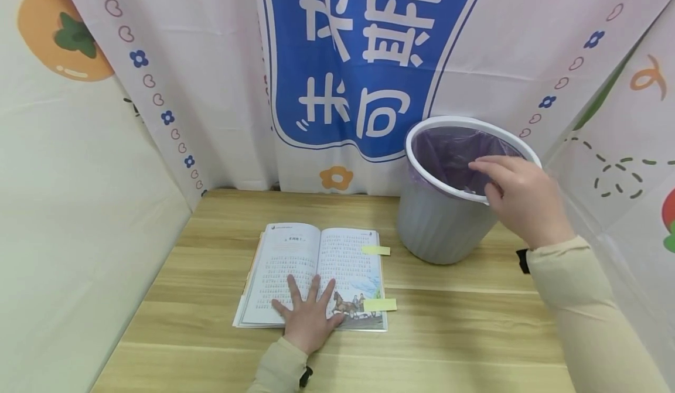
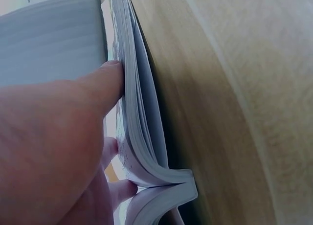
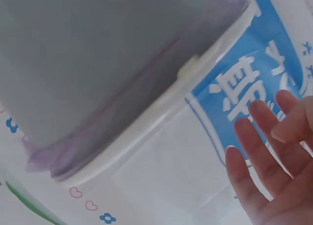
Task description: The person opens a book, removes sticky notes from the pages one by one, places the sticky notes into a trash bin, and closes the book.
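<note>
An open book (image 1: 348, 270) lies on the wooden table, text on both pages and a horse drawing at the lower right. My left hand (image 1: 308, 320) rests on its lower middle with fingers spread across the fold. In the left wrist view the thumb (image 2: 110, 80) lies along the page edges. Two yellow sticky tabs, an upper one (image 1: 376, 250) and a lower one (image 1: 379, 304), stick out past the right page. Above the grey trash bin (image 1: 448, 229) hovers my right hand (image 1: 527, 194), its fingers loosely bent over the opening. No object shows between the fingers in the right wrist view.
A purple bag (image 1: 443, 153) lines the bin under its white rim ring (image 1: 422, 125). Bare wooden tabletop (image 1: 453, 340) lies right of the book. Behind the table hangs a printed cloth (image 1: 227, 88), with more cloth at both sides.
</note>
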Demonstrator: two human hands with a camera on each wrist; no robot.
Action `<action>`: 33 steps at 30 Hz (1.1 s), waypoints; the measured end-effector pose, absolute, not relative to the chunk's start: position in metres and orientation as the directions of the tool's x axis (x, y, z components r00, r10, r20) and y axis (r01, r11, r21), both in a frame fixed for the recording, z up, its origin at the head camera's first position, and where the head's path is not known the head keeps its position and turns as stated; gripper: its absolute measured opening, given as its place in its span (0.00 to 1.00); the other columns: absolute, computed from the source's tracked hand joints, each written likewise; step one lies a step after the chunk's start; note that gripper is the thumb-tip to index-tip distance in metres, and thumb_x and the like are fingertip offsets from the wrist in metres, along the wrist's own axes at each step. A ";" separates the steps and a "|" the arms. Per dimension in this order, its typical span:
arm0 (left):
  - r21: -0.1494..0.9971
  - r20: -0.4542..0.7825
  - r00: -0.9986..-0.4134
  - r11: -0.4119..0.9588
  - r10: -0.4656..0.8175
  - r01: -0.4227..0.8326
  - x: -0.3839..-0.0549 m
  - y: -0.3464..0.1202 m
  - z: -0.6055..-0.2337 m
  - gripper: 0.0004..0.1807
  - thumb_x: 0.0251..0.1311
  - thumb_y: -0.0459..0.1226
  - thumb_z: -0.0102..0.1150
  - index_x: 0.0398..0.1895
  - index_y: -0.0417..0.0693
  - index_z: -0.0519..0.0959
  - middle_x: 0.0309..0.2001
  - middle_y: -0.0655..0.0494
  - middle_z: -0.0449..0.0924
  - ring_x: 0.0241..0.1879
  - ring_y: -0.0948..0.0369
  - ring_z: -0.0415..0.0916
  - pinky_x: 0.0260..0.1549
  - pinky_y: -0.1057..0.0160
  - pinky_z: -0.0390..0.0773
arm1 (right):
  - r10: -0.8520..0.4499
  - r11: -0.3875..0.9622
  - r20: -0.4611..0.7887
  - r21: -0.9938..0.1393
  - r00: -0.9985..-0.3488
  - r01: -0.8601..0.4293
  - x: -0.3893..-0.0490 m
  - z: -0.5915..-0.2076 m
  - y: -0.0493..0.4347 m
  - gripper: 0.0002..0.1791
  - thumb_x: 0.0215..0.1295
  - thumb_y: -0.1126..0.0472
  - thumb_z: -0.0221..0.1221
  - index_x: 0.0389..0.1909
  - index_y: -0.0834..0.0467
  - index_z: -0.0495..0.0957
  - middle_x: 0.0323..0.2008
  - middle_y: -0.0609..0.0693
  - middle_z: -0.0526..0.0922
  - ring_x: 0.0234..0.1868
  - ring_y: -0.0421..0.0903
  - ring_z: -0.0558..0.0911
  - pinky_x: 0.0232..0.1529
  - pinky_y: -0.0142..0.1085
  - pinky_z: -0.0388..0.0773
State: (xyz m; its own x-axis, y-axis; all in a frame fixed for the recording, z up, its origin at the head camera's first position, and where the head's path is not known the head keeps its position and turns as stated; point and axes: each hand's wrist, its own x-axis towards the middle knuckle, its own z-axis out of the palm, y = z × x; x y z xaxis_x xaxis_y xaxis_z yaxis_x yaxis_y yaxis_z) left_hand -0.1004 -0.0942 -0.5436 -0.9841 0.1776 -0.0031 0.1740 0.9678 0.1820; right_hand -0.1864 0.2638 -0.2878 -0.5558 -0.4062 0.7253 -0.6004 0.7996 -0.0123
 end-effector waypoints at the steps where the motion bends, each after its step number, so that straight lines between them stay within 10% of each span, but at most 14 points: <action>1: 0.183 -0.003 -0.984 0.968 0.177 0.174 -0.100 -0.094 -0.544 0.41 0.60 0.67 0.53 0.75 0.64 0.64 0.75 0.46 0.58 0.69 0.23 0.35 0.45 0.12 0.45 | -0.412 0.787 0.746 0.001 -0.524 -0.617 -0.182 -0.292 0.262 0.21 0.53 0.75 0.53 0.46 0.62 0.85 0.44 0.58 0.86 0.43 0.61 0.84 0.42 0.55 0.79; 9: 0.195 0.003 -0.983 0.964 0.183 0.181 -0.101 -0.094 -0.545 0.41 0.60 0.66 0.54 0.75 0.63 0.64 0.75 0.46 0.58 0.69 0.22 0.35 0.45 0.12 0.45 | -0.339 0.760 0.825 -0.044 -0.452 -0.649 -0.138 -0.360 0.248 0.20 0.61 0.68 0.45 0.43 0.65 0.85 0.42 0.57 0.87 0.39 0.59 0.84 0.40 0.49 0.77; 23: 0.204 0.019 -0.983 0.961 0.184 0.184 -0.102 -0.094 -0.543 0.41 0.60 0.65 0.55 0.75 0.62 0.64 0.75 0.46 0.57 0.68 0.21 0.37 0.44 0.12 0.47 | -0.206 0.809 0.618 -0.329 -0.759 -0.487 -0.077 -0.499 0.236 0.23 0.47 0.81 0.59 0.45 0.62 0.84 0.43 0.54 0.86 0.42 0.53 0.86 0.39 0.40 0.84; 33: 0.219 0.021 -0.983 0.958 0.183 0.183 -0.101 -0.095 -0.542 0.41 0.60 0.64 0.56 0.74 0.61 0.65 0.74 0.45 0.58 0.68 0.21 0.38 0.43 0.12 0.46 | -0.253 0.823 0.492 -0.344 -0.833 -0.453 -0.064 -0.543 0.204 0.22 0.45 0.78 0.69 0.44 0.61 0.85 0.43 0.54 0.86 0.43 0.52 0.85 0.41 0.40 0.84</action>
